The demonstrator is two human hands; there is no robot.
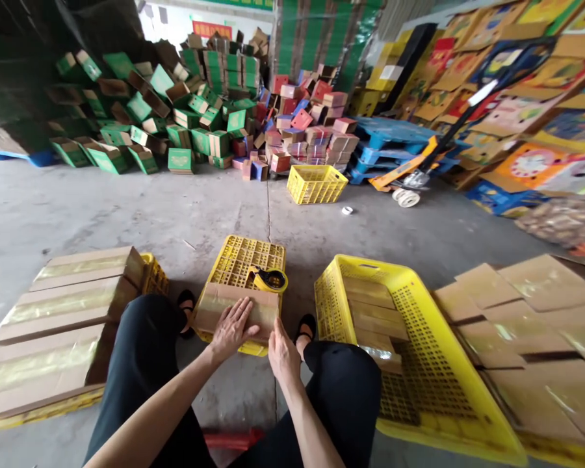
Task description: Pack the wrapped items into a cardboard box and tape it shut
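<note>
A closed brown cardboard box with a strip of tape along its top lies on an upturned yellow crate between my knees. My left hand rests flat on the box's top, palm down, fingers stretched out. At the box's right end, my right hand lies against the edge with its fingers extended; the fingertips are partly hidden by the hand itself. Just behind the box, a yellow and black tape dispenser sits on the crate.
Taped cartons stand in rows at my left. To the right, a large yellow crate holds several flat cartons, with more boxes beyond. Farther off are a small yellow crate, a pallet jack and heaped green boxes.
</note>
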